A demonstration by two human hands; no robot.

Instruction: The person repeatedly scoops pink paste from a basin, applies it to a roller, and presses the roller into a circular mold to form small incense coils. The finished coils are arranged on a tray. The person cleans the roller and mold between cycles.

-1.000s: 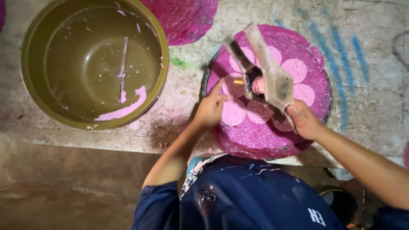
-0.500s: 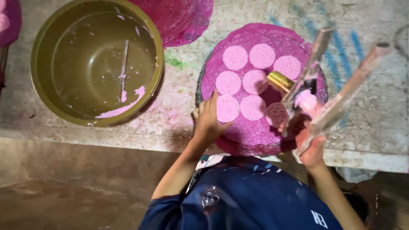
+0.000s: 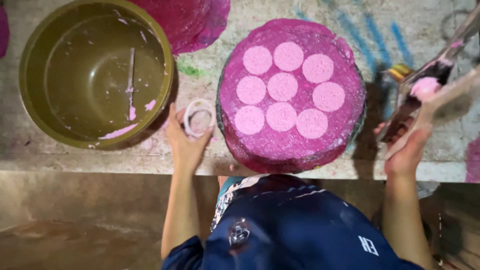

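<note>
A round dark-pink disc (image 3: 292,145) lies on the bench, carrying several small pale-pink circles (image 3: 282,87) in rows. My left hand (image 3: 184,142) rests on the bench left of the disc, its fingers on a small whitish ring (image 3: 198,117) smeared with pink. My right hand (image 3: 407,147) is right of the disc and grips a long two-armed tool (image 3: 434,92) with a lump of pink paste (image 3: 424,86) caught between its arms.
A large olive-green basin (image 3: 97,75) with pink smears and a thin stick stands at the left. Another dark-pink sheet (image 3: 187,20) lies at the back. The concrete bench's front edge (image 3: 100,167) runs just under my hands. A yellow object (image 3: 400,71) lies right of the disc.
My right hand has swung the tool from over the disc off to the right. My left hand has left the disc and now rests on the ring beside the basin.
</note>
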